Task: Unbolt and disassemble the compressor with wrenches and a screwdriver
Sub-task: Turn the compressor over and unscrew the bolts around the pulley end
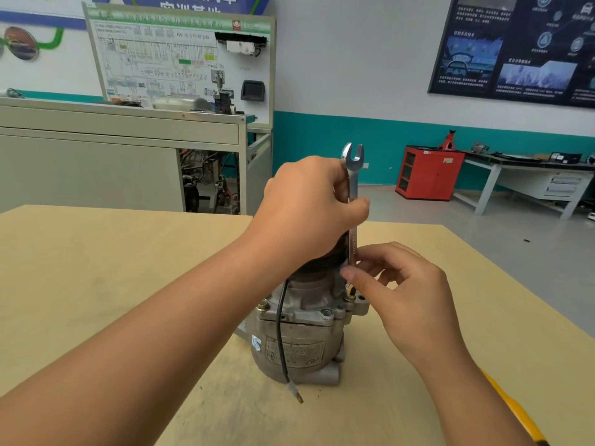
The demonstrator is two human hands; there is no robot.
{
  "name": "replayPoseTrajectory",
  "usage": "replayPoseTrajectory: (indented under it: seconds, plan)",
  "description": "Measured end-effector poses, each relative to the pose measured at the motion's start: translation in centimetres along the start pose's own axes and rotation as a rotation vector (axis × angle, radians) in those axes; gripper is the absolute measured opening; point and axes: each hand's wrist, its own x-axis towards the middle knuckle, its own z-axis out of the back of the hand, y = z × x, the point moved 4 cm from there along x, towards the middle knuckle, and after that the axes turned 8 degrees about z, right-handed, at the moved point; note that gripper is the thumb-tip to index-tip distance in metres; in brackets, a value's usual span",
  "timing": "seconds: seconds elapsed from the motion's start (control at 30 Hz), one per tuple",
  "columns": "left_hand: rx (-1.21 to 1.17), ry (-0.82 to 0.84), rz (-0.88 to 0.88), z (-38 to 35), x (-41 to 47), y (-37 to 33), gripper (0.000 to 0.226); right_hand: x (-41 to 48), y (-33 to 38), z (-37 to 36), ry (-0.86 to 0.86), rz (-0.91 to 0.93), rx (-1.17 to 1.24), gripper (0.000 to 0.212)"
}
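Observation:
A grey metal compressor (297, 336) stands upright on the wooden table (96, 268), with a black wire (281, 333) hanging down its front. A silver wrench (352, 194) stands nearly vertical beside the compressor's black pulley, open jaw on top, lower end down at a bolt on the right flange. My left hand (309, 207) rests over the top of the compressor and grips the wrench's upper shaft. My right hand (396, 284) pinches the wrench's lower shaft between thumb and fingers. The pulley top is hidden under my left hand.
A yellow-handled tool (515, 410) lies at the table's right front edge under my right forearm. Beyond the table stand a grey training bench with a wiring board (180, 59), a red cabinet (429, 172) and a white workbench (528, 175).

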Motion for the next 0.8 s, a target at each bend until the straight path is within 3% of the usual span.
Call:
replayPoseTrajectory:
  seconds: [0.23,0.43,0.53,0.63,0.8]
  plan:
    - [0.012,0.072,-0.025,-0.4,0.1,-0.4,0.025,-0.1,-0.1,0.0,-0.008,0.084,-0.044,0.012]
    - [-0.136,0.344,-0.131,-0.6,0.0,-0.7,0.014,-0.4,-0.3,0.0,-0.011,0.029,0.038,0.03]
    - [-0.11,0.317,-0.145,-0.8,0.4,-0.5,0.012,-0.3,-0.7,0.1,0.018,-0.043,0.103,0.034]
    - [-0.021,0.22,-0.164,-0.7,0.8,-0.8,0.024,-0.2,-0.9,0.2,0.016,-0.075,0.155,0.029]
    - [-0.001,0.083,-0.137,-1.1,0.7,-0.7,0.034,-0.4,-0.5,0.0,0.018,-0.024,0.047,0.017]
